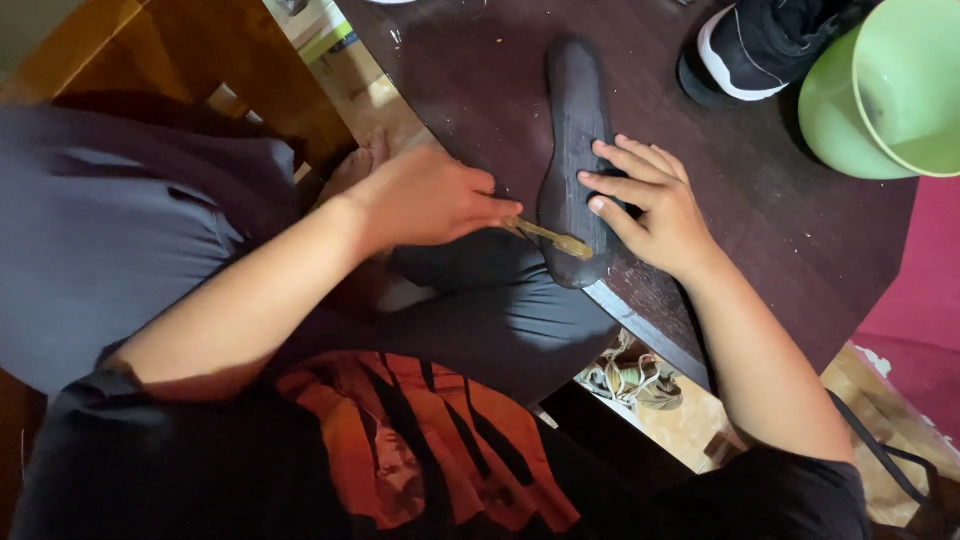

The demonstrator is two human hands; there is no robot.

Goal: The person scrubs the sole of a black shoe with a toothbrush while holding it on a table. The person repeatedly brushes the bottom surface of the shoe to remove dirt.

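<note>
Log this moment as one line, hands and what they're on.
left hand: grips brush, tip on insole | right hand: fingers press dark insole flat on table | nearby: black shoe, green bowl

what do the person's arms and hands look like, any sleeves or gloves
Both hands are bare: the left hand and the right hand wear no gloves, and no rings or watch show. The forearms are uncovered too. Short black sleeves end near the elbows.
</note>
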